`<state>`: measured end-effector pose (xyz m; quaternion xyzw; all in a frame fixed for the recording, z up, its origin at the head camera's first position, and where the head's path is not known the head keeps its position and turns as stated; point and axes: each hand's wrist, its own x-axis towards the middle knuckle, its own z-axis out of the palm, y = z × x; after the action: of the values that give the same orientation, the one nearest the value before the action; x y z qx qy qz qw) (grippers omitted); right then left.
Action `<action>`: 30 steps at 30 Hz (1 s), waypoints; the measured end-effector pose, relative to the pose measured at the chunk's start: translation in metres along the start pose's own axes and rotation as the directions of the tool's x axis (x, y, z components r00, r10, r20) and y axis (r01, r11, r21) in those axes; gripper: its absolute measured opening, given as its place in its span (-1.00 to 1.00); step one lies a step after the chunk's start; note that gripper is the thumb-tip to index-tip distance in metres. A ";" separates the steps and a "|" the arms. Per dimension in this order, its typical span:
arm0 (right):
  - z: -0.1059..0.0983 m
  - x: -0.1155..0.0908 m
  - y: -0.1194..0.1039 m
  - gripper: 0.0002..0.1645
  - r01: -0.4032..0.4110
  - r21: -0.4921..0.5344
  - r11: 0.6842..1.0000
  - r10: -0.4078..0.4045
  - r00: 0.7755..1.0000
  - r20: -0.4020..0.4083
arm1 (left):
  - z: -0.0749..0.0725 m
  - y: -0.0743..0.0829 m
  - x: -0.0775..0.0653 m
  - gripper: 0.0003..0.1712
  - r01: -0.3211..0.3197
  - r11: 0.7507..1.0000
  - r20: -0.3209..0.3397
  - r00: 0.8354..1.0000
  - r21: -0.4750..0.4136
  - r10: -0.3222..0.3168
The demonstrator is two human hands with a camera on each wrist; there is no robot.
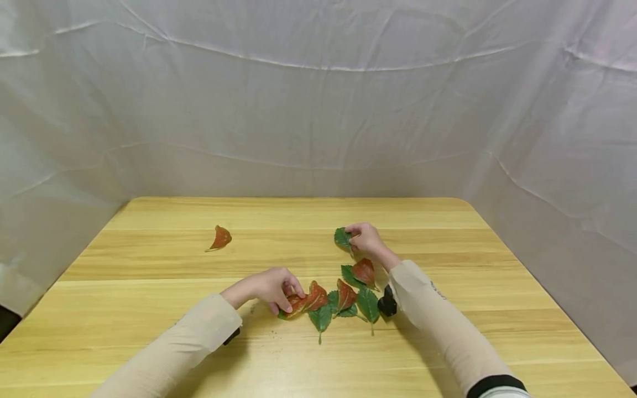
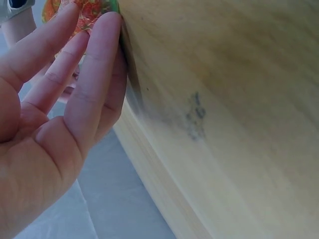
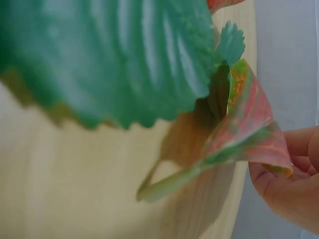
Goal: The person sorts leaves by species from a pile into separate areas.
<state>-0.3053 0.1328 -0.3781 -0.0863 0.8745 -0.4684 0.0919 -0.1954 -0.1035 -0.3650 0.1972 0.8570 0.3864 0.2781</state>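
Note:
In the head view, a curved row of red and green artificial leaves lies on the table. At its left end my left hand point(image 1: 273, 287) pinches a red leaf point(image 1: 296, 305) between thumb and fingers. The left wrist view shows that hand's fingertips against the red leaf point(image 2: 92, 15), cut off by the top edge. At the row's far end, my right hand point(image 1: 367, 239) pinches a green leaf point(image 1: 342, 237). Nearer than that hand are a red leaf point(image 1: 364, 271) and a green leaf point(image 1: 367, 303). A large green leaf point(image 3: 114, 59) fills much of the right wrist view.
One red leaf point(image 1: 221, 237) lies apart at the far left of the wooden table point(image 1: 164, 265). Dark specks point(image 2: 195, 117) mark the wood near my left hand. Pale grey sheeting point(image 1: 308, 121) rises behind the table and along its sides.

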 end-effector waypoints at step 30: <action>-0.010 -0.007 0.006 -0.56 -0.018 -0.109 0.994 0.015 0.999 -0.031 | -0.001 -0.002 0.001 -0.69 -0.002 1.000 0.017 1.000 0.014 0.001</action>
<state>-0.3014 0.1459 -0.3770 -0.0768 0.9008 -0.4204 0.0776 -0.1970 -0.1045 -0.3664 0.2031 0.8571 0.3789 0.2839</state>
